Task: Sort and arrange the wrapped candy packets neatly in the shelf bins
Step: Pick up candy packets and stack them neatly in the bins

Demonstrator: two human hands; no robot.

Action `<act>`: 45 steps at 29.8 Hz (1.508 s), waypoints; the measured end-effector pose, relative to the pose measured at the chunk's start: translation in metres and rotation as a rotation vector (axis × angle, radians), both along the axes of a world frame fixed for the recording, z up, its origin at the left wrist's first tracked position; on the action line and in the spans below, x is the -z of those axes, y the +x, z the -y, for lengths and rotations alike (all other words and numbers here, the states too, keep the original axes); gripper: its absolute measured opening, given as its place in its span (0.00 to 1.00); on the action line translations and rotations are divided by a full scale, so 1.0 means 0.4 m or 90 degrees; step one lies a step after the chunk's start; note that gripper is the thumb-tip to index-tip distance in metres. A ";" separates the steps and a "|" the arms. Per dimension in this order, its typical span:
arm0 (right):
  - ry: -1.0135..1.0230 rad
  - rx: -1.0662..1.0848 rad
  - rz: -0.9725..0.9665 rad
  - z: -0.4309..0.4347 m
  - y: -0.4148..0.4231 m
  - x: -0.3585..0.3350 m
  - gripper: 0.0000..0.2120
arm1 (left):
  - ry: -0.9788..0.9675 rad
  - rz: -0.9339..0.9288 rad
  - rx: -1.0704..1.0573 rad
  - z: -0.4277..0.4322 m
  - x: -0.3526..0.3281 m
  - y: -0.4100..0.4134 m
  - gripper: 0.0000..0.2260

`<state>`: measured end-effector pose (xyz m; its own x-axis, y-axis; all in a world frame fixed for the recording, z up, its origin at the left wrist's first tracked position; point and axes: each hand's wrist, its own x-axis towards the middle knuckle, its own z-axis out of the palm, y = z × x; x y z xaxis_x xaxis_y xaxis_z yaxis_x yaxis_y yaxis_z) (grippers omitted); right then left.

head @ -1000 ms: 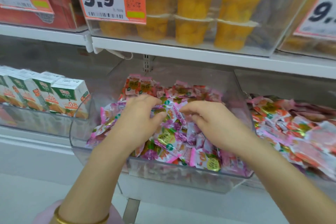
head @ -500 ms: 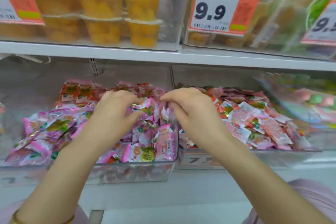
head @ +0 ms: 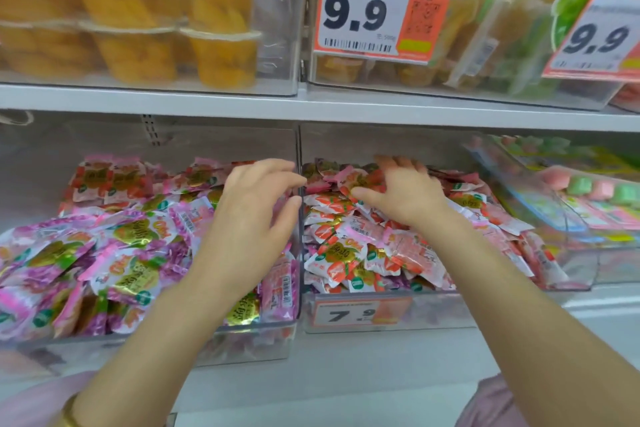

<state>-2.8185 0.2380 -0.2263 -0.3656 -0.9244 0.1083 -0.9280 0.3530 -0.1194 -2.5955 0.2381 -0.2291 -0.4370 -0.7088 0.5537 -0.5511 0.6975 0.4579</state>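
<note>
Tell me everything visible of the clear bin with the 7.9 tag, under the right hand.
The clear plastic bin stands on the lower shelf, its left wall against the pink-packet bin. Red-and-white candy packets fill it. An orange 7.9 price tag sits at its front wall. The right hand, fingers spread, reaches over the back packets.

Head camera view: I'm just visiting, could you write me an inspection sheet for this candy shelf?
Surface: white shelf, bare along its front edge.
Job's things: pink packets fill the left bin; red packets fill the right bin.
Clutter: stray reddish packets at the left bin's back.
Grippers: left hand holds nothing, fingers loosely curved over pink packets; right hand spread over red packets.
Cables: nothing seen.
Surroundings: fruit cups and 9.9 price tag above; pastel sweets bin at right.
</note>
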 end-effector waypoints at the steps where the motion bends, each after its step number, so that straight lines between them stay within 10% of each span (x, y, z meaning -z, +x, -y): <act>1: 0.000 0.005 -0.009 0.004 -0.004 0.012 0.34 | 0.004 -0.006 0.000 0.000 0.000 -0.007 0.11; 15: -0.279 -0.032 0.081 -0.035 0.014 -0.005 0.13 | 0.062 -0.042 0.001 0.007 0.006 -0.034 0.12; 18: -0.366 -0.084 0.272 -0.069 0.038 -0.050 0.10 | 0.107 -0.086 0.002 0.005 0.003 -0.046 0.15; 21: -0.339 -0.179 0.522 -0.102 0.085 -0.072 0.10 | 0.178 -0.178 0.017 0.003 0.001 -0.060 0.17; 32: -0.139 -0.300 0.861 -0.112 0.154 -0.083 0.18 | 0.270 -0.423 -0.030 0.011 -0.030 -0.022 0.04; 38: -0.178 -0.194 0.790 -0.095 0.145 -0.069 0.11 | 0.334 -0.499 -0.061 0.033 -0.035 0.030 0.02; 45: -0.098 -0.206 1.028 -0.090 0.131 -0.079 0.20 | 0.372 -0.484 -0.085 0.044 -0.034 0.056 0.08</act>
<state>-2.7660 0.2742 -0.1947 0.0092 -0.9970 -0.0766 0.1533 0.0771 -0.9852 -2.5729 0.2203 -0.2153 -0.0034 -0.9799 0.1995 -0.0231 0.1996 0.9796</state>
